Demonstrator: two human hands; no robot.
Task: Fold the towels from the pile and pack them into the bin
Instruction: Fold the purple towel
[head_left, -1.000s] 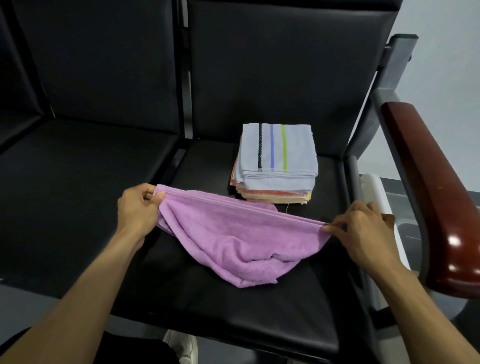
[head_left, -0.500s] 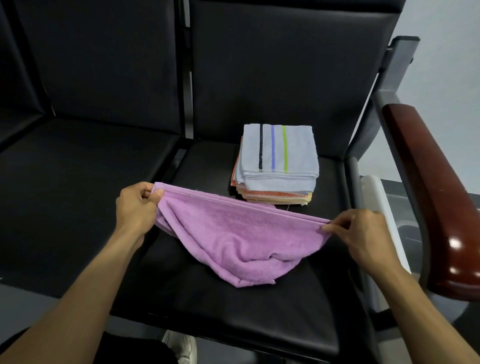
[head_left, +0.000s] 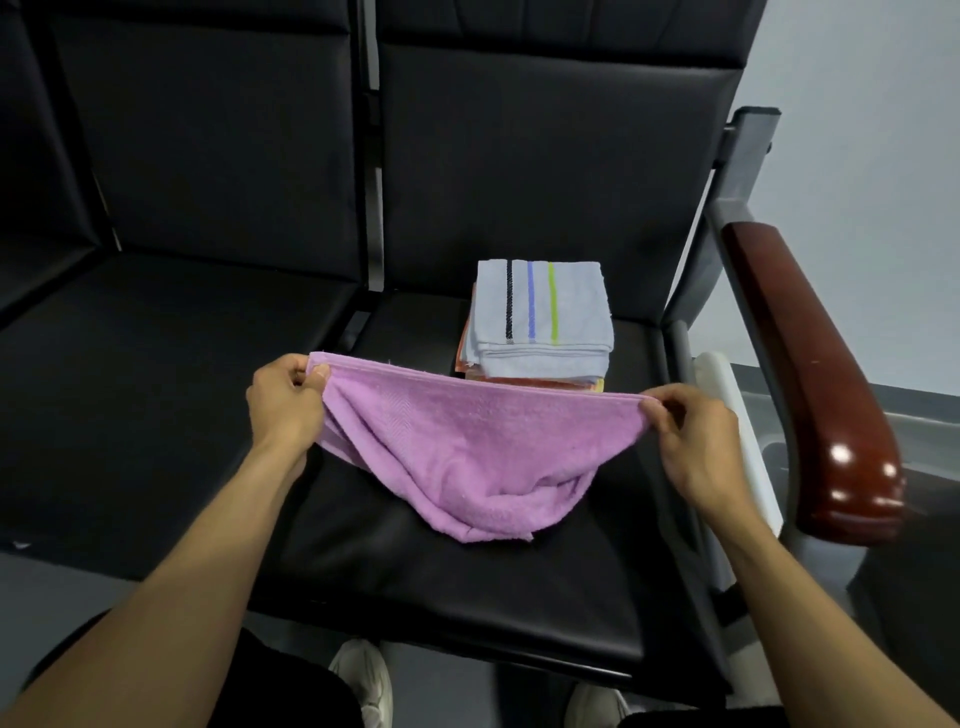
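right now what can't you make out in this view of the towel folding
- Bin: head view, only a white edge shows beside the seat; the chair frame and right hand hide the rest, so its contents are unknown.
- Stack of folded towels: its front bottom edge sits behind the purple towel, so the count is unclear.
- Purple towel's lower layers: bunched on the seat, folds unreadable.
- Left hand: fingertips buried in the towel's corner.

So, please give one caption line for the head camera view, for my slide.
Both hands, left hand and right hand, hold a purple towel stretched above a black seat, before a folded towel stack.
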